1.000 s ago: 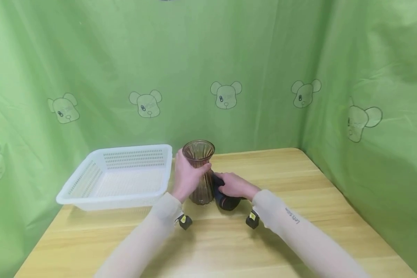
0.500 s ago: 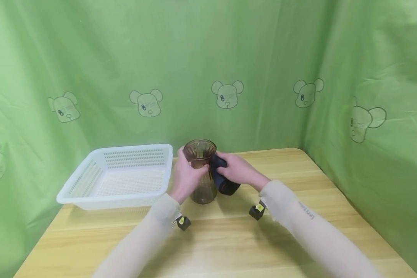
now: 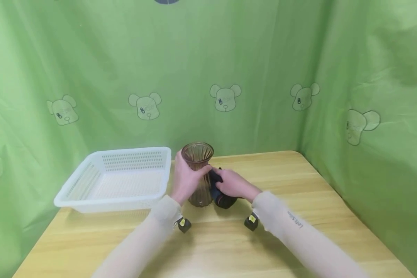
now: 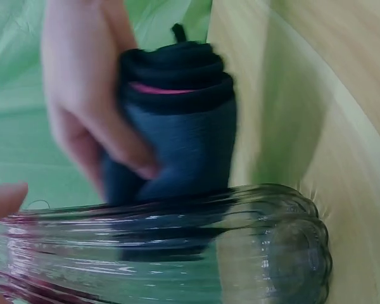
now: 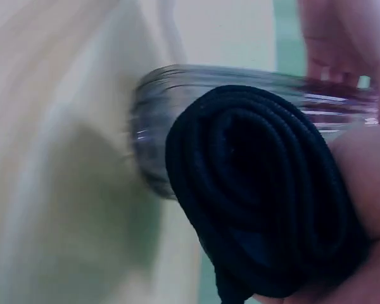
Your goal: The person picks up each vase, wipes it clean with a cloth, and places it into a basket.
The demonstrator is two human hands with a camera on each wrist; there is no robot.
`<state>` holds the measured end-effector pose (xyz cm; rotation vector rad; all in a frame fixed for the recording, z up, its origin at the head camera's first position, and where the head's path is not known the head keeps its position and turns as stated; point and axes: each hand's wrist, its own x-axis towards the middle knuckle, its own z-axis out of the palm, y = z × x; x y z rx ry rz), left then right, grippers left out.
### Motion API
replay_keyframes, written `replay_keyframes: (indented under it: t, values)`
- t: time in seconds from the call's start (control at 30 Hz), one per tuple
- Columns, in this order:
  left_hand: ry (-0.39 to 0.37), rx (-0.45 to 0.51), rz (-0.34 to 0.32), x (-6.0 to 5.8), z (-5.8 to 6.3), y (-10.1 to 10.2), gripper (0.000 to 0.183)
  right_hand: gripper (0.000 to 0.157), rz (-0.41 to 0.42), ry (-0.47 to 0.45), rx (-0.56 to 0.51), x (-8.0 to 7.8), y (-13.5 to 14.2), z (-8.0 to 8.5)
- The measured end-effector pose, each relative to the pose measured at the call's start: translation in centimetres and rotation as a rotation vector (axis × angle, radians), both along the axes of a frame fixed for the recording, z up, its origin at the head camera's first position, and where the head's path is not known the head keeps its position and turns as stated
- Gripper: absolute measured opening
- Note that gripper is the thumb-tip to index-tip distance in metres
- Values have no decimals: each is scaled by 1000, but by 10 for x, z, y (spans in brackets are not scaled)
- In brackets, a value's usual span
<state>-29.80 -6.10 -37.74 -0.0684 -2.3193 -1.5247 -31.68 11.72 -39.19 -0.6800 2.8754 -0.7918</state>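
Observation:
A ribbed, brownish clear glass vase (image 3: pixel 200 189) with a flared rim stands upright on the table. My left hand (image 3: pixel 187 177) grips it round its upper part, thumb across the near side. On the vase's right, my right hand (image 3: pixel 234 184) holds a rolled dark-blue cloth (image 3: pixel 224 200) against the glass. The left wrist view shows the cloth (image 4: pixel 180 139) with black edging and a thin pink line, its lower part seen through the vase (image 4: pixel 272 253). In the right wrist view the coiled end of the cloth (image 5: pixel 259 183) hides much of the vase (image 5: pixel 155 114).
A white perforated plastic basket (image 3: pixel 111 206) sits on the left of the wooden table (image 3: pixel 281 170), close to my left hand. Green curtains (image 3: pixel 264 50) printed with bear heads hang behind the table and at both sides.
My right hand with the cloth rises along the vase's side by half a second ago, then comes down again to about where it was. The left hand stays on the vase.

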Motion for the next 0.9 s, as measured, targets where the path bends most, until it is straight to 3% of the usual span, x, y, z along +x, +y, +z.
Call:
replay_keyframes:
  t: [0.13,0.27,0.37,0.7,0.8,0.9]
  values:
    - [14,-25,20,0,-2,-1,100,65,10,-62,37,-1,1,-20]
    - [21,-29,16,0,1,-2,97,65,20,-52,50,-3,5,-23]
    - [14,-22,15,0,2,-3,98,63,28,-41,8,-3,7,-13]
    - [42,-60,17,2,4,-6,96,60,-4,115,-121,0,5,53]
    - [32,-58,8,2,4,-6,98,59,-26,142,-112,-1,2,55]
    - [2,-54,4,2,4,-6,101,59,-34,129,-62,0,-2,42]
